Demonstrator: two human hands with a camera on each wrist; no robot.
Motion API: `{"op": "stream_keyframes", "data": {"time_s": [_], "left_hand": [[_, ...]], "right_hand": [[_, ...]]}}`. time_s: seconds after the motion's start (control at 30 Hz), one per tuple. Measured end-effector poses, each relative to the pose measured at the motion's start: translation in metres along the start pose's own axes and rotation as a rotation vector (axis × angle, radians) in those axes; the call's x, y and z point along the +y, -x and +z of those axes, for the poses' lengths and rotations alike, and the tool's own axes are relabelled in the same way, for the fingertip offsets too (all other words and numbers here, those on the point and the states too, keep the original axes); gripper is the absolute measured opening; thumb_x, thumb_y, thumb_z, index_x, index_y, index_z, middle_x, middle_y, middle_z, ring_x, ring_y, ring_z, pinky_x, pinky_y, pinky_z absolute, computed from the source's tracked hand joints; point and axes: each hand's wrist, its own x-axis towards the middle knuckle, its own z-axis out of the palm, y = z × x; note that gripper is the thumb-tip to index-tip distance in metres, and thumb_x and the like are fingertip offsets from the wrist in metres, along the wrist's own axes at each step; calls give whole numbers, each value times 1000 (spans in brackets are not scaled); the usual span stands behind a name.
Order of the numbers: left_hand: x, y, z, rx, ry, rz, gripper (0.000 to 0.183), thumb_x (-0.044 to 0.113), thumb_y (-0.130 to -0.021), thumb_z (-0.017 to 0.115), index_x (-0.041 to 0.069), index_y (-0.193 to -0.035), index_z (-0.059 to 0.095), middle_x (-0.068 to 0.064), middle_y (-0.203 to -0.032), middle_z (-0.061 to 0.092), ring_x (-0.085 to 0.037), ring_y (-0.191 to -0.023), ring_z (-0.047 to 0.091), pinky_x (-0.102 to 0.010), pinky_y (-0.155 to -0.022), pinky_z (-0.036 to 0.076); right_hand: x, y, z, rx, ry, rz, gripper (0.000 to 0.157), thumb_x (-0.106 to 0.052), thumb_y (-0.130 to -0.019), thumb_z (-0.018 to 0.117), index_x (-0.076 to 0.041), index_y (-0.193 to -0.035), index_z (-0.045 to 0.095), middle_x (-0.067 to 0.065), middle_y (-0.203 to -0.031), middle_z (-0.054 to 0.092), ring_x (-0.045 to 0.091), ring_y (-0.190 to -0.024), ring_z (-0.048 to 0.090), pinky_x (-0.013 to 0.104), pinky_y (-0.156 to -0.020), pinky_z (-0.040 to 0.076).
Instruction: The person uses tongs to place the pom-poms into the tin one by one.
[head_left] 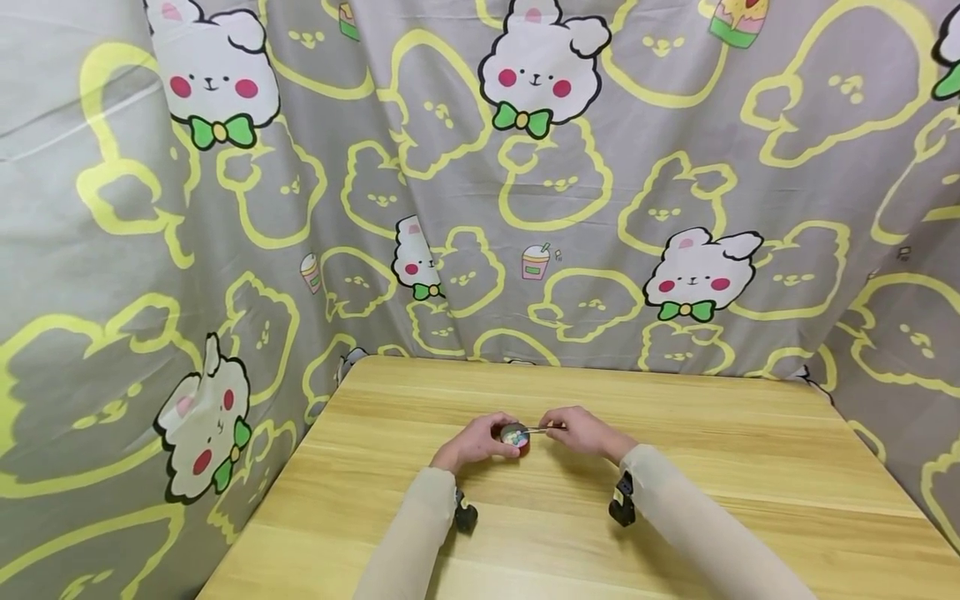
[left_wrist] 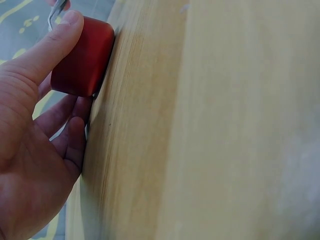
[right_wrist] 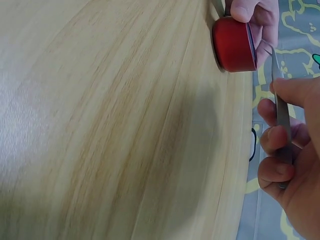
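Observation:
A small round red tin (head_left: 524, 450) stands on the table, its open top showing bright multicoloured bits. My left hand (head_left: 481, 439) grips it from the side, the thumb lying along the red wall (left_wrist: 87, 60) in the left wrist view. Metal tweezers (right_wrist: 282, 120) with a fine bent tip lie in my right hand (head_left: 581, 432), thumb and fingers pinching them along their length. Their tip reaches over the tin's rim from the right. What lies at the tip is too small to make out.
The wood-grain table (head_left: 525, 533) stretches around both hands. A grey curtain (head_left: 465, 192) with yellow outlines and white cartoon animals hangs behind the table and along its sides. Black wrist cameras (head_left: 466, 515) sit on both forearms, just above the tabletop.

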Motion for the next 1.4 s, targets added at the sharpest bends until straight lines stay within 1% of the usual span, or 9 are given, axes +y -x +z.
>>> {"op": "stream_keyframes", "data": {"time_s": [0.2,0.43,0.6,0.8,0.87,1.07,1.27,1.4], "left_hand": [[-1,-1,1,-2,-11,-3,46,18,-79,78,13,-120,61,-1,-109,61,-17,-98,55,-35,-87,42],[0,-2,0,-6,-11,-19,46,21,-79,78,14,-121,60,3,-108,61,-14,-97,54,-33,-86,42],[-2,-2,0,-8,-1,-26,46,20,-78,79,15,-121,60,4,-107,60,-13,-96,55,-34,-86,42],[-4,-2,1,-6,-9,-19,47,21,-78,79,14,-121,60,3,-107,60,-14,-97,55,-34,-85,43],[-4,-1,1,-5,-17,-22,48,21,-78,79,15,-121,60,4,-107,60,-14,-97,55,-34,-86,43],[-4,-1,1,-6,-17,-13,48,20,-78,79,14,-121,60,3,-107,61,-15,-97,54,-34,-86,42],[-1,-2,-1,-15,-14,14,46,18,-79,79,12,-120,61,0,-106,61,-14,-96,54,-31,-84,42],[-1,-2,-1,-20,-12,11,46,17,-78,79,12,-120,61,0,-107,61,-14,-96,55,-30,-84,43]], "right_hand": [[3,3,-1,6,-23,11,14,-11,-94,58,-14,-104,67,-5,-90,64,9,-78,56,29,-66,45],[4,8,-6,28,-34,45,16,-11,-94,57,-14,-107,67,-5,-92,64,10,-79,56,31,-68,45],[7,13,-9,30,-43,54,16,-13,-95,56,-14,-108,66,-5,-92,63,10,-79,55,32,-69,45],[18,20,-11,48,-43,69,14,-14,-95,57,-14,-106,66,1,-88,64,10,-74,54,31,-64,44],[23,23,-12,51,-34,70,14,-15,-94,58,-14,-106,66,0,-87,64,10,-74,54,31,-65,45],[36,33,-20,72,-9,24,12,-10,-92,61,-12,-102,67,-5,-88,63,11,-78,56,32,-67,45],[44,42,-25,91,5,47,13,-9,-92,61,-12,-101,68,-5,-87,60,10,-74,52,30,-64,44],[50,48,-25,96,0,60,12,-9,-91,62,-12,-100,69,-5,-84,58,11,-72,49,29,-63,42]]}}
